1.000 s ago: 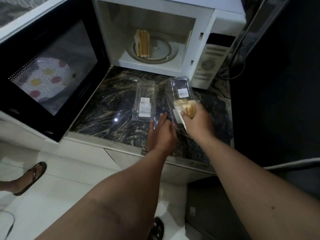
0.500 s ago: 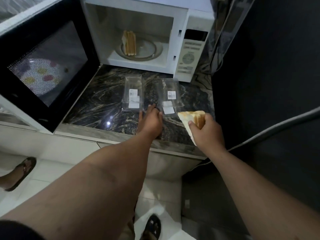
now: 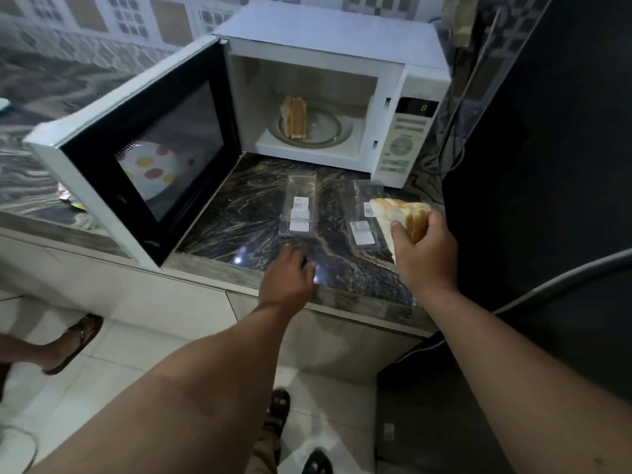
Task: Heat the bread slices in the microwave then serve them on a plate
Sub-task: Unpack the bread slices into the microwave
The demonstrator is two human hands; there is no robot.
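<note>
A: What has been moved since the earlier frame?

B: The right hand (image 3: 422, 254) has been raised off the counter (image 3: 239, 213) with a stack of bread slices (image 3: 398, 215) gripped in it; the left hand (image 3: 289, 273) has been drawn back toward the counter's front edge, fingers loosely curled, nothing held.

A: Where is the rest of the bread found?

B: More slices (image 3: 294, 117) are stood on edge on the glass turntable (image 3: 325, 131) inside the microwave (image 3: 342, 97), whose door (image 3: 147, 148) is swung open. 2 clear plastic packs (image 3: 300, 203) are left lying in front of it.
</note>
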